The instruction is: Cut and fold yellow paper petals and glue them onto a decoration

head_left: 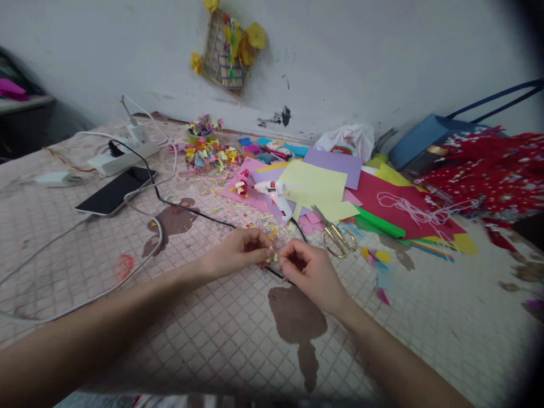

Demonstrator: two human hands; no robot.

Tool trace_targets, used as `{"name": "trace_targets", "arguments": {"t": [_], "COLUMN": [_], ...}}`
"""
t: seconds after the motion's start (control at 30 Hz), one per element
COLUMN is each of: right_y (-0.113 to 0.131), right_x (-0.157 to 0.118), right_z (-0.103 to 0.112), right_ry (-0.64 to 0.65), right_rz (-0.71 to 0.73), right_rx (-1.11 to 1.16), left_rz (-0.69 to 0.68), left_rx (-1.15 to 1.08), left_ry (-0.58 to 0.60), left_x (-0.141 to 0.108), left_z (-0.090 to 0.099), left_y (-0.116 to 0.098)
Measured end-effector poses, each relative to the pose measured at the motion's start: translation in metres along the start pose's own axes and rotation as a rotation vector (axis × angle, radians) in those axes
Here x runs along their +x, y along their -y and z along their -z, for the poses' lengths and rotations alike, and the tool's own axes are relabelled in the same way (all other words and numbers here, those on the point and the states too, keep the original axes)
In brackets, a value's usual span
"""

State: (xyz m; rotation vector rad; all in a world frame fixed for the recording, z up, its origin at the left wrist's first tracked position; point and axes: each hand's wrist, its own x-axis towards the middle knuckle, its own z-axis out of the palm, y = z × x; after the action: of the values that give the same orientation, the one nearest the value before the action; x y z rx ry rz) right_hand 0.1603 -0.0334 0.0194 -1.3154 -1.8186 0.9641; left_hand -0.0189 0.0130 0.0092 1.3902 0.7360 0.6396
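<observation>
Over the middle of the table, my left hand (pixel 243 252) pinches a small pale yellow paper piece (pixel 272 255) between thumb and fingertips. Close beside it, my right hand (pixel 309 271) has its thumb and fingers pressed together at the edge of that piece; whether it grips the paper too is hard to make out. Just beyond the hands lies a white glue gun (pixel 275 198), its black cord running under them. Gold-handled scissors (pixel 338 235) rest to the right of the glue gun. A small red and yellow paper flower (pixel 242 186) sits left of the glue gun's nozzle.
Coloured paper sheets (pixel 317 184) spread behind the hands, with white string (pixel 425 209) at right. Paper scraps (pixel 212 156) are heaped near a small pot (pixel 199 133). A phone (pixel 117 191), a power strip (pixel 123 156) and looping white cable (pixel 159 226) lie left. Red tinsel-like decoration (pixel 488 170) stands right.
</observation>
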Motion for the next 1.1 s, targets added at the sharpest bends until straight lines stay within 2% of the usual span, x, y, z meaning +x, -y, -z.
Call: {"name": "trace_targets", "arguments": {"t": [0.17, 0.3, 0.53, 0.73, 1.1], "right_y": [-0.0062, -0.0081, -0.0062, -0.0080, -0.0097], "right_x": [0.0045, 0.0057, 0.0077, 0.0064, 0.0071], "right_z": [0.0055, 0.0051, 0.0059, 0.0037, 0.0031], "right_ry": [0.224, 0.292, 0.161, 0.222, 0.230], "right_rz": [-0.242, -0.263, -0.157, -0.122, -0.113], "right_rx": [0.383, 0.416, 0.431, 0.446, 0.453], "left_rz": [0.129, 0.176, 0.186, 0.199, 0.184], "left_rx": [-0.107, -0.099, -0.091, -0.109, -0.112], "left_ry": [0.025, 0.044, 0.045, 0.032, 0.041], "left_x": [0.0014, 0.0009, -0.0009, -0.0022, -0.0018], "left_z": [0.0036, 0.0037, 0.0020, 0.0010, 0.0003], "left_y": [-0.0027, -0.0021, -0.0047, -0.0045, -0.0039]}}
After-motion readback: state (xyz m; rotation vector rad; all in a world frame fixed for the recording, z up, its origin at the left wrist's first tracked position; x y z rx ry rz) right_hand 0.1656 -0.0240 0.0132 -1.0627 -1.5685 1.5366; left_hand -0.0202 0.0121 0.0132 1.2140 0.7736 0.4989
